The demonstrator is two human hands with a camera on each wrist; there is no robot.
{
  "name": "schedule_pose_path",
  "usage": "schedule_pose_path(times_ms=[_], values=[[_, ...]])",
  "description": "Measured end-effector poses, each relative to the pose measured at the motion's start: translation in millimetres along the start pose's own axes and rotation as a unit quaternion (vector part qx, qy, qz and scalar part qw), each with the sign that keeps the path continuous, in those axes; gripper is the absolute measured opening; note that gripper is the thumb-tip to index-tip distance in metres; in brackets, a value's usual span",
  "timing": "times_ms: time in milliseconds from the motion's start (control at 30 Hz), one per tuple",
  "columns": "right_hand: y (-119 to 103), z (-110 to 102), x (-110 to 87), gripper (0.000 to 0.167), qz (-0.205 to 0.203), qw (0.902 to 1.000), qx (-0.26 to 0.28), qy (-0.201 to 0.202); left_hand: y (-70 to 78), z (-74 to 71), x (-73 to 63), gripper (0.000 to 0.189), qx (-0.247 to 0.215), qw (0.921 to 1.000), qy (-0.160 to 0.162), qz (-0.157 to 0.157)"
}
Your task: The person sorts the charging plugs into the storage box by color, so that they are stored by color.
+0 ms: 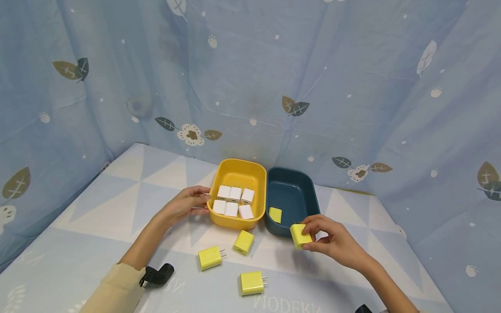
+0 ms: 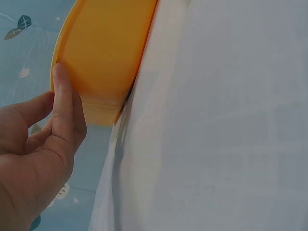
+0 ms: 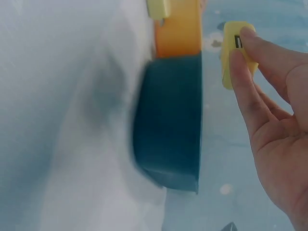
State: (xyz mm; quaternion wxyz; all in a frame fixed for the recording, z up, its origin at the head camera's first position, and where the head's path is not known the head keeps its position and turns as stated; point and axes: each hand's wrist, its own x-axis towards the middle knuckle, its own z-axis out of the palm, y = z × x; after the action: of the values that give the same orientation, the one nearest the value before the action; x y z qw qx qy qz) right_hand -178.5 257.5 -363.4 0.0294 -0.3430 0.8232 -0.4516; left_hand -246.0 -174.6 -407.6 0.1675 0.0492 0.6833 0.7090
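My left hand [image 1: 188, 202] holds the near left rim of a yellow plastic bin [image 1: 256, 174]; in the left wrist view a finger lies along the bin's outer wall [image 2: 108, 53] and the thumb reaches the rim. Several white charger plugs [image 1: 232, 209] sit in two rows inside this bin. Between thumb and fingers, my right hand [image 1: 336, 239] pinches a yellow charger plug [image 1: 299, 237] above the near right corner of a dark blue bin [image 1: 291, 195]. The right wrist view shows the USB port of the held plug [image 3: 231, 57]. Another yellow plug [image 1: 275, 215] lies inside the blue bin.
In front of the bins, three yellow plugs lie on the patterned tablecloth: one upper [image 1: 243, 242], one left [image 1: 210, 258] and one nearest [image 1: 252, 283]. Both bins stand side by side near a blue patterned curtain [image 1: 250, 87] at the back.
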Motion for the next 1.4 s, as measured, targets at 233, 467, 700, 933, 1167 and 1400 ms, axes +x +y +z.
schedule_pose_path(times_ms=[233,467,700,933,1167,1400], values=[[9,-10,11.2,0.028,-0.005,0.9990,-0.036,0.026,-1.2,-1.0,1.0,0.047,0.000,1.0000,-0.004,0.001],[14,-11,26.4,0.026,0.019,0.9940,-0.093,0.055,-0.3,-1.4,1.0,0.046,0.002,1.0000,0.001,0.002],[33,-7,42.2,0.026,0.030,0.9898,-0.125,0.063,-0.4,-1.8,0.8,0.047,0.003,1.0000,0.003,-0.001],[48,-3,53.8,0.026,0.041,0.9875,-0.147,0.040,-0.2,-2.1,1.1,0.047,0.000,1.0000,0.004,-0.002],[54,2,58.3,0.025,0.050,0.9844,-0.168,0.016,0.1,-1.5,0.3,0.047,0.000,1.0000,0.002,-0.001],[54,5,59.5,0.023,0.054,0.9826,-0.178,-0.003,-0.8,-1.3,0.1,0.047,0.001,1.0000,0.005,-0.005]])
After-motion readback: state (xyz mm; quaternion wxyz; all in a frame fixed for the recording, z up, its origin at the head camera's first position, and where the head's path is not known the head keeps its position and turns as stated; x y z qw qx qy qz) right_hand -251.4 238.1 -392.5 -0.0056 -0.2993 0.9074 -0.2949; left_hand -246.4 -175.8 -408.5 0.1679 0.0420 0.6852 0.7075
